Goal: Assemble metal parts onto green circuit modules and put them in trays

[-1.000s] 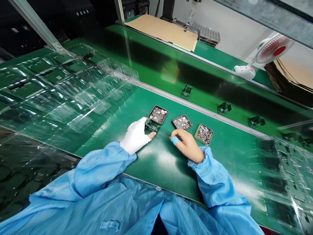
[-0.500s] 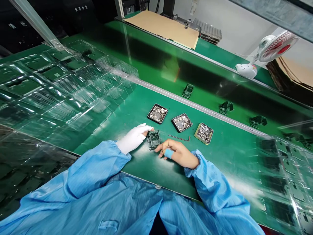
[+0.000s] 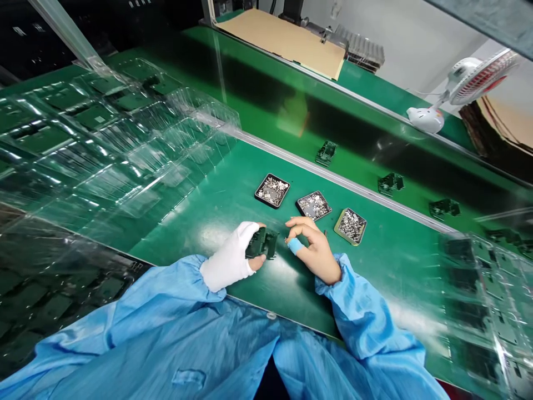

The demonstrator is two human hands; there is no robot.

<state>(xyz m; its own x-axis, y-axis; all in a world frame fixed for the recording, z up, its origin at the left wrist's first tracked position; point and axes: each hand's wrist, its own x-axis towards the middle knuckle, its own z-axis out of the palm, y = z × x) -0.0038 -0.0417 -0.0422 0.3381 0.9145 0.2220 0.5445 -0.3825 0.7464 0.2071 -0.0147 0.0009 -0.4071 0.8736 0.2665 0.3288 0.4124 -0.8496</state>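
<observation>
My left hand, in a white glove with bare fingertips, grips a green circuit board assembly by its edges, tilted up over the green mat. To its right, apart from the board, is my right hand, bare, with blue tape round one digit. Its thumb and forefinger curl together in a pinch; anything between them is too small to name. Beyond the hands are three small square trays of shiny metal pieces: a left tray, a middle tray and a right tray. My right hand mostly hides a thin L-shaped rod.
Clear plastic trays with green boards are stacked at left; more plastic trays lie at right. Behind a metal rail, several board assemblies rest on a green strip. A white fan and brown cardboard are farther back.
My left hand has closed round the board assembly and tilted it up. My right hand has moved up and right, away from the board, now covering most of the rod.
</observation>
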